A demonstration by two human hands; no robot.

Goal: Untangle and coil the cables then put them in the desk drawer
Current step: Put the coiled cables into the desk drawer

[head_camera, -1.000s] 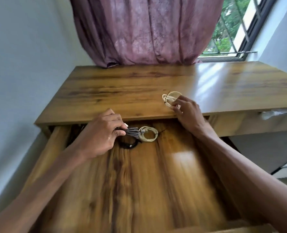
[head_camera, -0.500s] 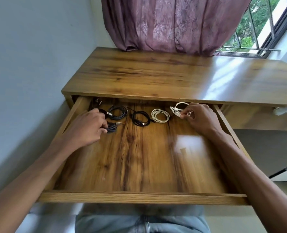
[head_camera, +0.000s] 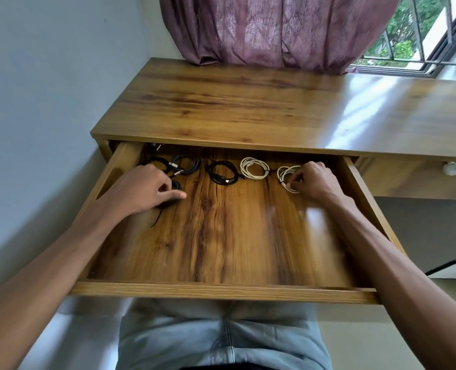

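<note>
Drawer (head_camera: 221, 291) pulled wide open, coils lined along back: dark coil (head_camera: 186, 165), black coil (head_camera: 222, 173), white coil (head_camera: 254, 168). Last white coil (head_camera: 288, 177) pinched in curled fingers of right hand (head_camera: 315, 181), resting on drawer floor. Left hand (head_camera: 138, 189) curled over small black bundle (head_camera: 174, 186), index finger stretched out; actual grip can't be told tbh. Risk, probably: coils not tied, so spring-open expected once released. Loose tail (head_camera: 156, 218) could get snagged when drawer is shut.

Last white coil (head_camera: 288, 174) now off the desktop (head_camera: 248, 102), down inside the drawer (head_camera: 221, 291).
</note>
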